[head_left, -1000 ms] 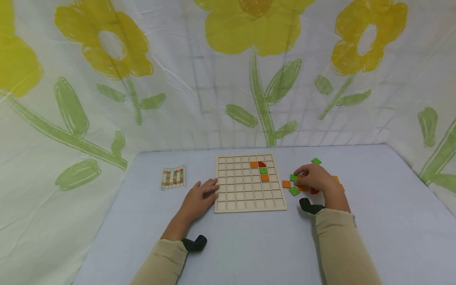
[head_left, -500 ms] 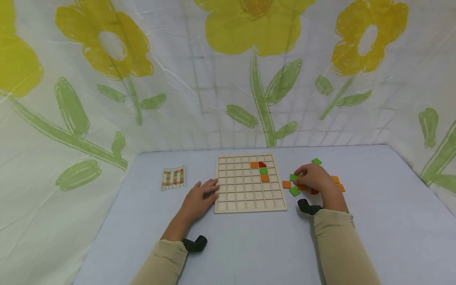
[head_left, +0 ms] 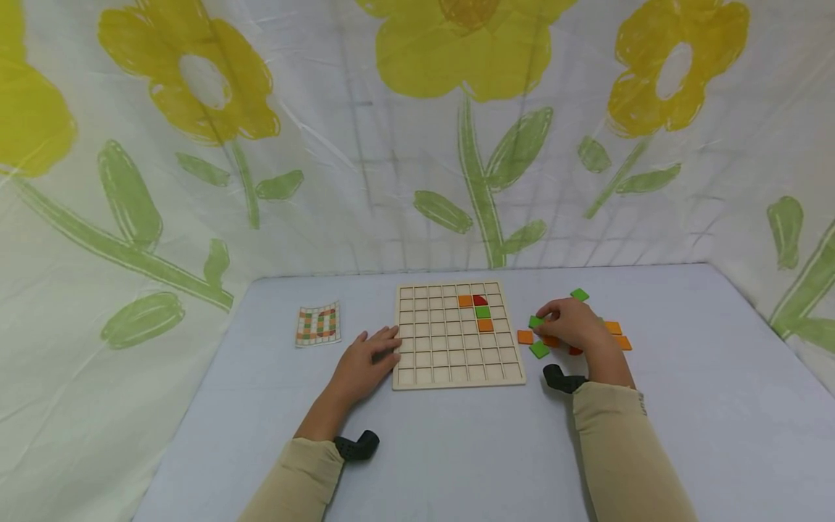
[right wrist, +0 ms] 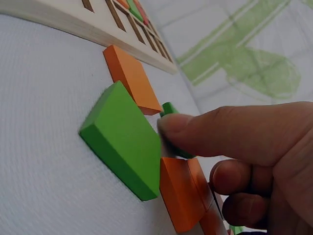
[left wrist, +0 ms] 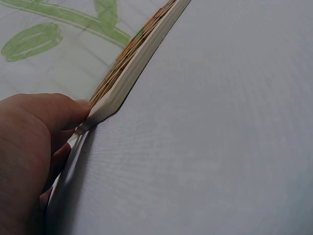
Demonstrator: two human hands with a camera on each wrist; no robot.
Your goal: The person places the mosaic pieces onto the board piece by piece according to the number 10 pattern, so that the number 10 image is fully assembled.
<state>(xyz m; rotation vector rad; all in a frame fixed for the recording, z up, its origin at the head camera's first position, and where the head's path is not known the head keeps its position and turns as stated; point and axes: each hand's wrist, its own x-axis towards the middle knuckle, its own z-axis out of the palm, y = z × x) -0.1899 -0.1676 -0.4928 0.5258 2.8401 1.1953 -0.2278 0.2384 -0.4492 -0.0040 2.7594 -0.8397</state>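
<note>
My right hand (head_left: 572,322) is over the loose tiles to the right of the wooden grid board (head_left: 437,355). Its thumb and a finger pinch a green tile (head_left: 536,322), largely hidden behind the thumb in the right wrist view. Close to it lie another green tile (right wrist: 122,142), an orange tile (right wrist: 132,78) and more orange tiles (right wrist: 182,196). My left hand (head_left: 364,366) rests against the board's left edge with fingers loosely extended; the left wrist view has the thumb touching the board's edge (left wrist: 110,105). Two orange tiles, one green and one red rounded piece sit in the board's upper right cells.
A small pattern card (head_left: 318,325) with coloured squares lies left of the board. Beyond my right hand are more orange tiles (head_left: 618,335) and a green tile (head_left: 579,294). A white cloth with printed flowers (head_left: 463,217) rises behind the table (head_left: 424,449).
My right hand has shifted slightly left, and the green tile at its fingertips has moved a little left and away from me. The left hand and the board stay in place.
</note>
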